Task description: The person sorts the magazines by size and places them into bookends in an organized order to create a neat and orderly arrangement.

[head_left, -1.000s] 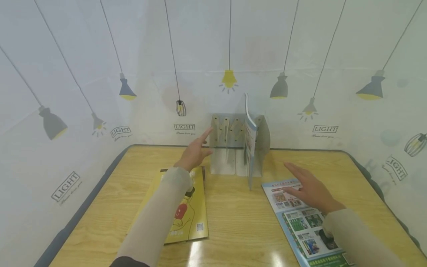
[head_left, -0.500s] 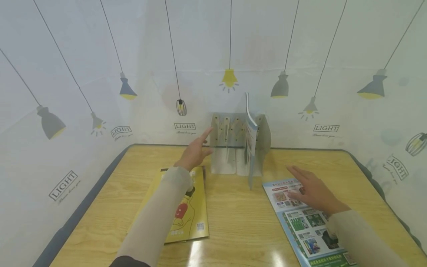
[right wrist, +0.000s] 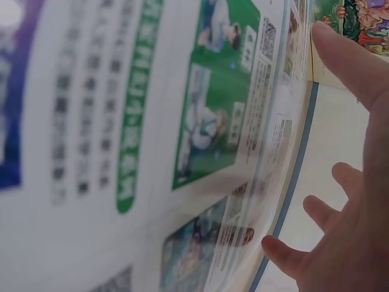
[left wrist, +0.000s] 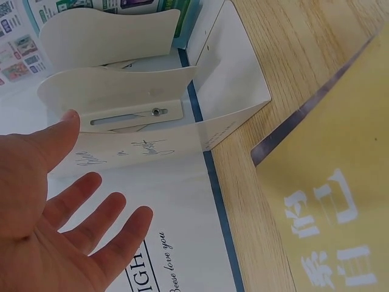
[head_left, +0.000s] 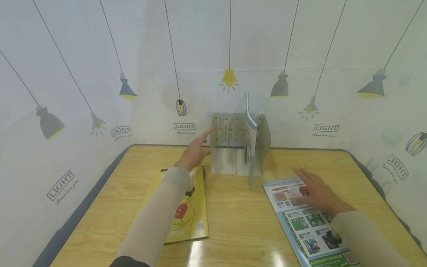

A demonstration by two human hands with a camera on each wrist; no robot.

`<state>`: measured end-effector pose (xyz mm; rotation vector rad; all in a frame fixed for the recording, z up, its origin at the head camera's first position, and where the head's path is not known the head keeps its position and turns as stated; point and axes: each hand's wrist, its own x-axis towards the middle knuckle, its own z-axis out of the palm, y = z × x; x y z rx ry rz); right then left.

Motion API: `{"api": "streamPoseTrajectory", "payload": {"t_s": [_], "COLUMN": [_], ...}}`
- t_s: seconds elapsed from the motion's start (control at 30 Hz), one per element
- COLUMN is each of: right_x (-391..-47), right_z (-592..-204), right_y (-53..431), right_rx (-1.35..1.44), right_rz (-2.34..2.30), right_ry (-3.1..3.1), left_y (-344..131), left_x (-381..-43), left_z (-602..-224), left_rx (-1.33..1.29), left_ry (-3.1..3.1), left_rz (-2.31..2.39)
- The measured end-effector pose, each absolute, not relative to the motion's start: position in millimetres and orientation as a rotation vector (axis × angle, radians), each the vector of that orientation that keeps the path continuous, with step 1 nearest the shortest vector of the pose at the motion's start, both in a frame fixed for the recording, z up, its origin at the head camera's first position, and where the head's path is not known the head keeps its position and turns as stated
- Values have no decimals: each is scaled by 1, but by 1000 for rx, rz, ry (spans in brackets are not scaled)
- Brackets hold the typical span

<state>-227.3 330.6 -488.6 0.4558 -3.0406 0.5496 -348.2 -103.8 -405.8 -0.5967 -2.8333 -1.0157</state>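
My left hand [head_left: 194, 152] reaches to the left end of a light grey expandable book rack [head_left: 222, 165]. In the left wrist view its fingers are spread, and the thumb [left wrist: 68, 131] overlaps the edge of the rack's outer panel [left wrist: 176, 146]. A thin magazine [head_left: 251, 148] stands upright in the rack's right part, its top bent over. My right hand [head_left: 321, 193] is over a blue-and-white magazine [head_left: 283, 215] lying at the right, fingers extended and nothing held. In the right wrist view, a printed page [right wrist: 152, 121] fills the left side, blurred, beside the spread fingers.
A yellow magazine [head_left: 197, 207] lies partly under the left forearm. The wooden table [head_left: 240, 230] has a dark edge strip. Behind the rack rises a pale wall covering [head_left: 200, 48] printed with hanging lamps.
My right hand has drawn slightly to the right and back over the lying magazine. The left hand, rack and standing magazine keep their places.
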Motion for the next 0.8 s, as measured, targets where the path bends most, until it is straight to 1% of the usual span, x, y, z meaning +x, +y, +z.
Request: {"api": "streamPoseTrajectory", "payload": {"t_s": [0.63, 0.8], "right_x": [-222, -221], "right_z": [-492, -492], "right_y": [340, 345], "right_rx": [469, 407], "right_rz": [537, 529], "right_ry": [-3069, -3111], "left_y": [-104, -103], "left_x": [-351, -349], "left_z": [-409, -407], "left_rx": [-604, -585], "left_ry": [-2828, -2838], "left_rz": [-1003, -989]}}
